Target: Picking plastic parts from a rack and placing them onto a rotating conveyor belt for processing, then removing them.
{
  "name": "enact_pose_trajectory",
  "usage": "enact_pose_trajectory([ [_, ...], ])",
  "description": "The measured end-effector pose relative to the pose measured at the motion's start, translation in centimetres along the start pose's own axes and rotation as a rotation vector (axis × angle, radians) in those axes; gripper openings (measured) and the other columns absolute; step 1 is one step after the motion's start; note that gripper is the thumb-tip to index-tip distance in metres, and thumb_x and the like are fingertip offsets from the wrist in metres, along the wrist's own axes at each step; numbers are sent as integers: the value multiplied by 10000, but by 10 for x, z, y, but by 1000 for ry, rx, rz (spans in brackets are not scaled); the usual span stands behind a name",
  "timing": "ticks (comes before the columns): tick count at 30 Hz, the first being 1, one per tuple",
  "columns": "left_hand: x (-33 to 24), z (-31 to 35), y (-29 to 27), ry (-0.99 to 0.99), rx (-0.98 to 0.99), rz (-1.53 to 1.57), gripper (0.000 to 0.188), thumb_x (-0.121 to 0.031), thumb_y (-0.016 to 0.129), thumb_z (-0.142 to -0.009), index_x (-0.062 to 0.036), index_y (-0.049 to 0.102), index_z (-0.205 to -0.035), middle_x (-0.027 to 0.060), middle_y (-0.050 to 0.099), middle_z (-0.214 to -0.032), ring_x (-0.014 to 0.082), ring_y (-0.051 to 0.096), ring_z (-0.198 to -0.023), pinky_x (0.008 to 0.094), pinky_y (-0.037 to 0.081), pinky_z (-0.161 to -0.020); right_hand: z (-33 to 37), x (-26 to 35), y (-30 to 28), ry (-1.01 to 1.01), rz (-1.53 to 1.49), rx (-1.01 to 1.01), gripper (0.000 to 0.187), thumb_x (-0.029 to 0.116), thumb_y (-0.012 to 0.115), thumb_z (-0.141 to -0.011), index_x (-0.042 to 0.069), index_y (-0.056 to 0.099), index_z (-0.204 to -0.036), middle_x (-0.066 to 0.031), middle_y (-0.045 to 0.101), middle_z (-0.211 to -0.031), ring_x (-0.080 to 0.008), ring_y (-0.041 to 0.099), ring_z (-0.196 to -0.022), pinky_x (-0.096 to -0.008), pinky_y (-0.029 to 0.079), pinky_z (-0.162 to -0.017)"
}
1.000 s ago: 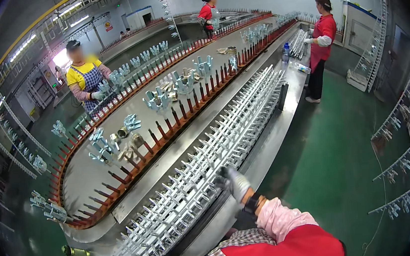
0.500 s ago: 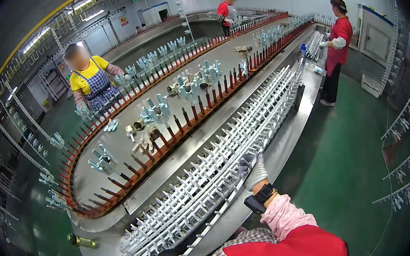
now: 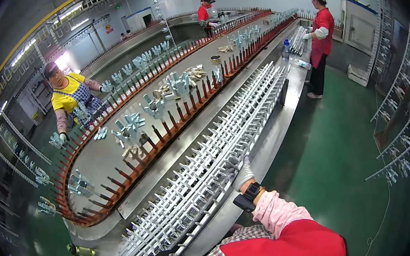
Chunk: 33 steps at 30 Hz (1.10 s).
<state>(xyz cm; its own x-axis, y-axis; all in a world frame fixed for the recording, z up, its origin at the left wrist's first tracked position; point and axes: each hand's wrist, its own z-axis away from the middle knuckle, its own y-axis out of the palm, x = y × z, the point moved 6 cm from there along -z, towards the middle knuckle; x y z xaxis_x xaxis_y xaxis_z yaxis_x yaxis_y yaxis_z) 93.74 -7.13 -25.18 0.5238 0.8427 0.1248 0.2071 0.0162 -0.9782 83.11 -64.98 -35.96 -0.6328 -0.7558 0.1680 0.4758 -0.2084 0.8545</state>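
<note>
Long silvery metal racks (image 3: pixel 191 189), lined with short upright prongs, lie bundled along the steel bench in front of me. My right hand (image 3: pixel 243 175), in a pale grey glove with a dark device strapped at the wrist, is at the near edge of the bundle. Its fingers curl over the nearest rack, and the thumb points up beside it. The fingertips partly blend in with the metal. My left hand does not show.
Left of the racks runs a looped conveyor with dark red spindles (image 3: pixel 161 136), some carrying pale blue forked parts (image 3: pixel 127 128). A greenish flask (image 3: pixel 81 250) lies at the bench's near left; a blue bottle (image 3: pixel 285 49) stands far right. Three people work around the loop.
The view has shifted slightly, so the scene sits further left. My right hand stays on the rack. Forked parts on the loop have moved along, and the person in yellow has spread their arms.
</note>
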Motion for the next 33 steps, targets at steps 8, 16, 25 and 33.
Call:
enact_pose_trajectory([
  [8, -23, -59, 7, -68, -145, 346, 275, -325, 464, -854, -89, 603, -857, 153, 561, -744, 344, 496, -746, 453, 361, -764, -29, 6, 11, 26, 86, 46, 646, 690, 324, -787, 96, 550, -904, -72, 580, -697, -166, 443, -512, -300, 375, -488],
  [16, -86, -83, 18, -89, -329, 275, 168, -161, 543, -851, -42, 552, -732, 19, 471, -564, 135, 447, -527, 309, 379, -482, -53, 63, -1, 72, 174, -40, 639, 691, 341, -783, 118, 530, -994, -74, 591, -766, -197, 514, -644, -327, 417, -580],
  [25, -107, -115, -25, -337, -276, 1020, 333, -288, 426, -914, -36, 526, -1108, 84, 561, -967, 163, 513, -882, 302, 409, -815, -12, 186, 56, -1405, 1474, -9, 431, 233, 544, -837, 18, 443, -1197, -137, 480, -1190, -263, 404, -1154, -361, 315, -970],
  [33, -242, -286, -60, -171, -123, 1125, 430, -416, 498, -871, -27, 577, -1037, 90, 619, -888, 157, 547, -814, 293, 427, -748, -76, 177, 90, -1382, 1987, 608, 100, 150, 564, -778, 113, 608, -861, -116, 608, -729, -326, 573, -613, -403, 454, -571],
])
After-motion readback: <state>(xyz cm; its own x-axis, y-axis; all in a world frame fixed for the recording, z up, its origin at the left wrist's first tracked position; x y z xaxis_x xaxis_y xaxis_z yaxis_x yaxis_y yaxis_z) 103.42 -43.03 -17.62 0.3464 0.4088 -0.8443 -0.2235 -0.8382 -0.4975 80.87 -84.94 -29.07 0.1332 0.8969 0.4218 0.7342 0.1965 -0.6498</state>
